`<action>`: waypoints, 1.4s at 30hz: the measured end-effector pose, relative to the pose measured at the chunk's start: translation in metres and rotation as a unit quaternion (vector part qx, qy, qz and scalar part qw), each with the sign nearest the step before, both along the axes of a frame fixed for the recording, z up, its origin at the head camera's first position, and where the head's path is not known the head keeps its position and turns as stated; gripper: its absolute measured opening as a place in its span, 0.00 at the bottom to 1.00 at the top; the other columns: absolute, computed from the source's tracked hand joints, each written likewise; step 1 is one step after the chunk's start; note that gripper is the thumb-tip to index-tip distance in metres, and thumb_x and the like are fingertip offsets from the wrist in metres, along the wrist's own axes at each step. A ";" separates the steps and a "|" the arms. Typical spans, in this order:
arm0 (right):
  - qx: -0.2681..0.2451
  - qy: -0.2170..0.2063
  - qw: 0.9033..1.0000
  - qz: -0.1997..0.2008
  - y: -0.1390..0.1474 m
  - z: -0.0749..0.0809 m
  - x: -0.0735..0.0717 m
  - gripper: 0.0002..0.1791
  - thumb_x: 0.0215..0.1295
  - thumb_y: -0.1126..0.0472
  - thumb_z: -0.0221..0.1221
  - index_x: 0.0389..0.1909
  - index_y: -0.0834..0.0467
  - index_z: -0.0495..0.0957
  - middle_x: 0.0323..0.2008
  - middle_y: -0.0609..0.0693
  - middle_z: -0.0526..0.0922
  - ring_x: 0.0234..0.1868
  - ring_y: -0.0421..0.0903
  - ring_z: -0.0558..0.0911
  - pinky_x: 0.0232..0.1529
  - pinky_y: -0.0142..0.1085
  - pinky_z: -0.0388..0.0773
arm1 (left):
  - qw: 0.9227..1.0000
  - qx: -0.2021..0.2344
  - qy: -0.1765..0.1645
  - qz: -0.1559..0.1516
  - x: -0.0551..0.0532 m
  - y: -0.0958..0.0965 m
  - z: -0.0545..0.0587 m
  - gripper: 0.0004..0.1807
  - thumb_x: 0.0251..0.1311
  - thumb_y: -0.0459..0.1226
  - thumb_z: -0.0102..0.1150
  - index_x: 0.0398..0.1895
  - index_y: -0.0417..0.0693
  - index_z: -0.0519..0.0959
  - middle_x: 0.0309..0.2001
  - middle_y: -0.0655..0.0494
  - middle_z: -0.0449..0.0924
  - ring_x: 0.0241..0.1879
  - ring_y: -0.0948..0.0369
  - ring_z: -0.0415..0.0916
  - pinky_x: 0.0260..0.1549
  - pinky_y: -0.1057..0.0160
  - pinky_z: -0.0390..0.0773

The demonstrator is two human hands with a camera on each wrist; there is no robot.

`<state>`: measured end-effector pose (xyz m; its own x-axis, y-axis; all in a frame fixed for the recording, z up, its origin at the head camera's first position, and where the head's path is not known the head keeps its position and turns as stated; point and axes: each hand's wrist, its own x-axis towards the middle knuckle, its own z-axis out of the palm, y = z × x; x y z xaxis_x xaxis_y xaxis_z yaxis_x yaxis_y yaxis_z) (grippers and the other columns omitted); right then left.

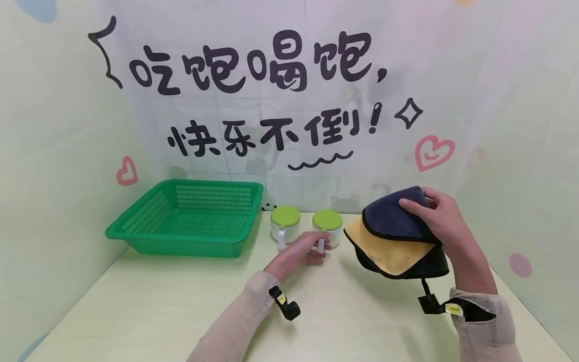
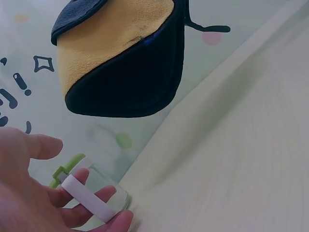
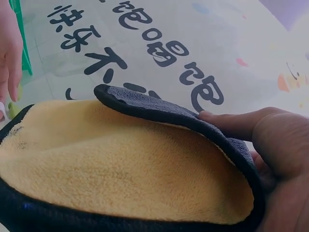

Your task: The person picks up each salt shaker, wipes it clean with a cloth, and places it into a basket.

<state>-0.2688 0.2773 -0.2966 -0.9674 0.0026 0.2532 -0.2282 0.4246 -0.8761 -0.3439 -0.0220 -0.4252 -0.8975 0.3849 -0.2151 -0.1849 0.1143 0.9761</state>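
Note:
My right hand [image 1: 445, 216] grips a folded towel [image 1: 398, 213] above the table, thumb on its dark blue side. The towel's other side is yellow, edged in black; its layers spread apart at the lower left. My left hand [image 1: 300, 251] is at the white handle [image 2: 89, 198] of the right-hand glass mug [image 1: 332, 236], which has a green lid [image 1: 327, 220]. In the left wrist view, the fingers [image 2: 106, 193] pass behind the handle, loosely extended, while the thumb stands away from it. A matching lidded mug [image 1: 285, 231] stands just left.
A green plastic basket [image 1: 239, 249] with perforated walls stands at the back left of the pale table [image 1: 149, 311]. A wall [image 1: 289, 186] with printed lettering rises behind, and side walls border both sides.

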 end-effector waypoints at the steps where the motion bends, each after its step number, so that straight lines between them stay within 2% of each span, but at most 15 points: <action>1: 0.001 0.003 1.000 0.000 -0.001 0.000 0.001 0.11 0.71 0.48 0.63 0.44 0.51 0.78 0.30 0.33 0.85 0.32 0.38 0.85 0.37 0.29 0.81 | 1.000 -0.002 0.001 0.004 0.000 0.001 0.000 0.25 0.72 0.48 0.50 0.59 0.36 0.77 0.54 0.44 0.82 0.48 0.52 0.80 0.51 0.55 0.84; 5: 0.022 0.025 0.999 -0.002 -0.005 0.001 0.005 0.13 0.71 0.50 0.64 0.44 0.56 0.77 0.28 0.33 0.84 0.31 0.38 0.84 0.36 0.29 0.80 | 1.000 -0.004 0.003 0.030 0.000 0.003 0.001 0.23 0.75 0.46 0.47 0.55 0.35 0.78 0.53 0.42 0.84 0.49 0.50 0.82 0.53 0.53 0.83; 11: 0.043 0.038 0.998 0.016 -0.013 0.000 0.006 0.17 0.69 0.53 0.67 0.47 0.61 0.77 0.28 0.34 0.85 0.30 0.39 0.85 0.35 0.30 0.80 | 0.997 -0.001 0.033 0.065 0.000 0.006 0.002 0.18 0.76 0.43 0.41 0.43 0.40 0.77 0.47 0.40 0.87 0.52 0.48 0.85 0.50 0.55 0.84; 16: 0.057 0.040 0.998 0.006 -0.020 -0.002 0.006 0.19 0.66 0.53 0.69 0.46 0.63 0.78 0.25 0.37 0.83 0.28 0.41 0.83 0.33 0.31 0.79 | 0.995 0.010 0.053 0.080 0.002 0.005 0.005 0.16 0.75 0.41 0.41 0.40 0.39 0.77 0.40 0.42 0.88 0.46 0.47 0.87 0.52 0.52 0.85; 18: 0.071 0.042 0.997 -0.003 -0.022 -0.003 0.005 0.19 0.66 0.53 0.69 0.45 0.63 0.77 0.24 0.39 0.82 0.27 0.41 0.82 0.33 0.32 0.77 | 0.994 0.012 0.059 0.088 0.003 0.005 0.009 0.16 0.75 0.40 0.42 0.38 0.40 0.77 0.36 0.44 0.87 0.43 0.48 0.87 0.52 0.51 0.85; 23: 0.095 0.046 0.994 -0.007 -0.028 -0.004 0.003 0.19 0.66 0.54 0.69 0.46 0.63 0.76 0.23 0.42 0.82 0.26 0.40 0.81 0.32 0.32 0.75 | 0.992 0.007 0.070 0.103 0.007 0.005 0.025 0.15 0.75 0.42 0.44 0.34 0.43 0.75 0.35 0.47 0.86 0.38 0.54 0.85 0.46 0.57 0.86; 29: 0.096 0.057 0.994 0.001 -0.035 -0.003 0.002 0.19 0.66 0.53 0.69 0.41 0.61 0.73 0.21 0.44 0.80 0.26 0.43 0.79 0.31 0.34 0.73 | 0.989 0.026 0.080 0.118 0.015 0.006 0.048 0.14 0.75 0.42 0.45 0.33 0.45 0.75 0.36 0.49 0.86 0.36 0.58 0.85 0.45 0.58 0.86; 33: 0.085 0.085 0.993 -0.001 -0.042 -0.004 0.001 0.18 0.63 0.53 0.71 0.38 0.58 0.71 0.19 0.44 0.78 0.25 0.43 0.79 0.30 0.34 0.72 | 0.986 0.044 0.098 0.131 0.021 0.007 0.059 0.14 0.74 0.41 0.44 0.31 0.45 0.75 0.33 0.52 0.85 0.35 0.60 0.84 0.43 0.61 0.86; 37: 0.084 0.121 0.989 0.016 -0.049 -0.006 0.000 0.16 0.64 0.55 0.71 0.38 0.57 0.72 0.22 0.48 0.80 0.26 0.43 0.80 0.30 0.34 0.71 | 0.983 0.056 0.113 0.135 0.028 0.008 0.066 0.14 0.75 0.40 0.43 0.31 0.46 0.74 0.27 0.56 0.82 0.31 0.62 0.82 0.43 0.62 0.86; 42: 0.134 0.133 0.981 0.052 -0.055 -0.007 -0.001 0.13 0.69 0.56 0.66 0.43 0.55 0.72 0.29 0.54 0.83 0.29 0.47 0.80 0.34 0.36 0.72 | 0.981 0.069 0.124 0.133 0.036 0.010 0.074 0.14 0.76 0.40 0.43 0.30 0.48 0.73 0.24 0.58 0.79 0.28 0.63 0.81 0.43 0.61 0.86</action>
